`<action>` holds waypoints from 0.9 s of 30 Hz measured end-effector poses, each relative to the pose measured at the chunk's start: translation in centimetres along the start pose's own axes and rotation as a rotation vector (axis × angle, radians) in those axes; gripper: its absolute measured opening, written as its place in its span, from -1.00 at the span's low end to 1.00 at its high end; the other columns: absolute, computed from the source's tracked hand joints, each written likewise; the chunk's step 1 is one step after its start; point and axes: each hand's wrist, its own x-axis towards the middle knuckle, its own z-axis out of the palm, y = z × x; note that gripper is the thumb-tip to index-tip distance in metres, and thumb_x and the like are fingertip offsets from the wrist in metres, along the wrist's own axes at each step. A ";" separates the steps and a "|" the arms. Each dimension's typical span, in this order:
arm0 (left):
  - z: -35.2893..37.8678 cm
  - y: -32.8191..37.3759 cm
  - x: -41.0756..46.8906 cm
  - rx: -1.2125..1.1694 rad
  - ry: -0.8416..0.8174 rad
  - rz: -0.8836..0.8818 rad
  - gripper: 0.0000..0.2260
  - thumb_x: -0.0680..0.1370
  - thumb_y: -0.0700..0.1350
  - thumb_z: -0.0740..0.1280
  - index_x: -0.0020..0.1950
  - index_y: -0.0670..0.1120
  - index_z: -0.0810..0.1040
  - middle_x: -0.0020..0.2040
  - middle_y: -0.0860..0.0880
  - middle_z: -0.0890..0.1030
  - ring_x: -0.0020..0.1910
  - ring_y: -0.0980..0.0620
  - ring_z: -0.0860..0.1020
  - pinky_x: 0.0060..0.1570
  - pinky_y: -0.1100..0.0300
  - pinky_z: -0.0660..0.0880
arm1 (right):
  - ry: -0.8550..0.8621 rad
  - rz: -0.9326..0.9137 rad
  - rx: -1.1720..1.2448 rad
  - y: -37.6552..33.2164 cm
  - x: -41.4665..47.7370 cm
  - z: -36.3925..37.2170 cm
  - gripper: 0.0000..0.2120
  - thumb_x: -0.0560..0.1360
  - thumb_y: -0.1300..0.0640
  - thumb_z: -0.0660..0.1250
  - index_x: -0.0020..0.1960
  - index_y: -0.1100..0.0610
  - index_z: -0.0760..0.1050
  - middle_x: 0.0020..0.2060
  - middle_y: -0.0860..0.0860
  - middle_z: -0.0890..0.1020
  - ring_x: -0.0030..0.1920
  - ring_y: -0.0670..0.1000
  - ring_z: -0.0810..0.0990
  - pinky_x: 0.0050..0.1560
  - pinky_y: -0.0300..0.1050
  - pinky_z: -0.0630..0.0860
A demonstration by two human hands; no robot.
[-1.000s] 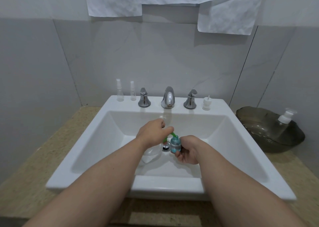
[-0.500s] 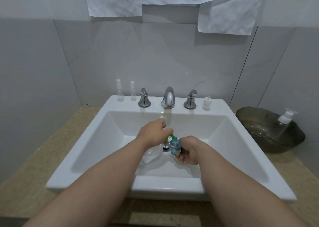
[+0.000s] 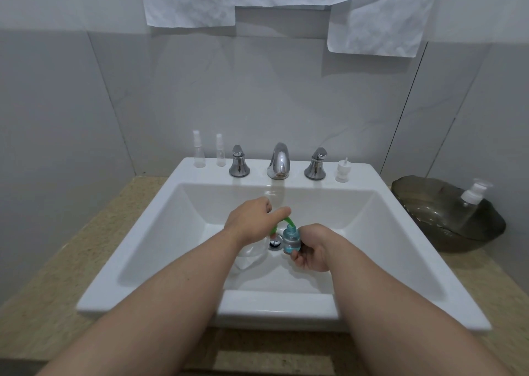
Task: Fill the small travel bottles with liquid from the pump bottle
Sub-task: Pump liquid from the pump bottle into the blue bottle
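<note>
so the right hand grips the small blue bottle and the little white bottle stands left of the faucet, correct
No: the head view shows the little white bottle right of the faucet. The right hand does grip the small blue bottle.

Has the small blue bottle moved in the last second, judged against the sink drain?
No. The small blue bottle sits just right of the drain, gripped by the right hand, exactly as in both earlier pictures.
</note>
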 end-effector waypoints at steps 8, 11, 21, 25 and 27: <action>0.1 0.1 0.1 -0.007 0.010 -0.013 -0.59 0.53 0.30 0.28 -0.21 -0.01 0.32 -0.28 0.06 0.43 -0.29 0.01 0.39 -0.24 0.05 0.32 | 0.004 -0.006 0.019 0.0 0.2 -0.1 -0.66 0.61 0.30 -0.01 -0.06 0.19 0.55 -0.34 0.11 0.58 -0.55 -0.05 0.40 -0.51 -0.28 0.31; 0.3 0.0 0.2 -0.010 0.006 -0.012 -0.61 0.52 0.29 0.28 -0.21 -0.01 0.32 -0.27 0.06 0.42 -0.29 0.00 0.39 -0.25 0.06 0.32 | 0.013 -0.004 0.018 0.1 0.6 -0.1 -0.66 0.60 0.30 0.00 -0.03 0.18 0.55 -0.34 0.11 0.58 -0.55 -0.04 0.40 -0.52 -0.28 0.31; 0.3 -0.2 0.3 -0.042 0.013 -0.010 -0.66 0.54 0.21 0.30 -0.20 0.00 0.31 -0.27 0.07 0.41 -0.29 0.00 0.37 -0.25 0.06 0.32 | 0.001 -0.013 0.029 0.1 1.1 -0.2 -0.67 0.59 0.30 0.01 -0.07 0.17 0.55 -0.37 0.11 0.56 -0.59 -0.05 0.39 -0.55 -0.29 0.30; 0.4 -0.3 0.5 -0.048 0.007 -0.012 -0.69 0.52 0.19 0.31 -0.20 0.01 0.31 -0.27 0.08 0.43 -0.29 0.00 0.38 -0.25 0.07 0.33 | -0.001 -0.007 0.015 0.1 1.1 -0.2 -0.67 0.60 0.30 0.01 -0.05 0.18 0.56 -0.34 0.11 0.57 -0.58 -0.05 0.40 -0.54 -0.29 0.31; 0.4 -0.3 0.5 -0.049 0.007 -0.007 -0.70 0.52 0.16 0.31 -0.19 0.01 0.30 -0.27 0.08 0.42 -0.29 0.00 0.37 -0.25 0.07 0.33 | -0.001 -0.007 0.006 0.1 1.0 -0.2 -0.66 0.61 0.30 0.01 -0.04 0.19 0.56 -0.33 0.12 0.58 -0.56 -0.04 0.41 -0.53 -0.28 0.32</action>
